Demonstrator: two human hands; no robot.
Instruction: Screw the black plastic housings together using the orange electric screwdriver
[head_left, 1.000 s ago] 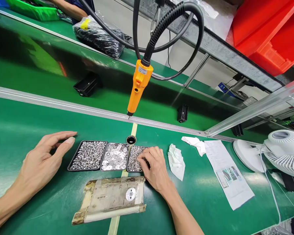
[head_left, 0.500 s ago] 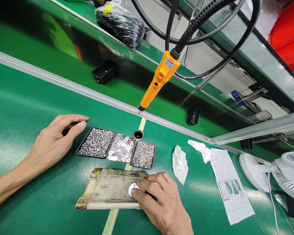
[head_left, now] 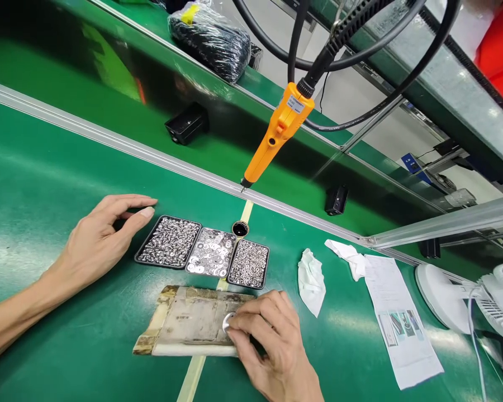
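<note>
My right hand (head_left: 272,340) pinches a small white round piece (head_left: 227,322) between thumb and fingertips, at the right part of a worn, taped board (head_left: 193,321). The fingers hide part of that piece and the board's right end. My left hand (head_left: 109,229) is open, fingers stretched and thumb apart, beside the left edge of a black tray of small metal screws (head_left: 170,241). Next to this tray stand a tray of flat washers (head_left: 210,252) and a tray of small nut-like metal parts (head_left: 248,263).
An orange electric screwdriver (head_left: 279,134) hangs point-down above the bench. A round black-topped object (head_left: 240,228) sits behind the trays. To the right lie crumpled white cloths (head_left: 311,282), a printed sheet (head_left: 398,318) and a white fan (head_left: 444,298). A metal rail (head_left: 109,144) runs along the back.
My right hand has turned slightly, its fingers more upright around the white piece. My left hand keeps its place by the screw tray. The whole view has shifted a little.
</note>
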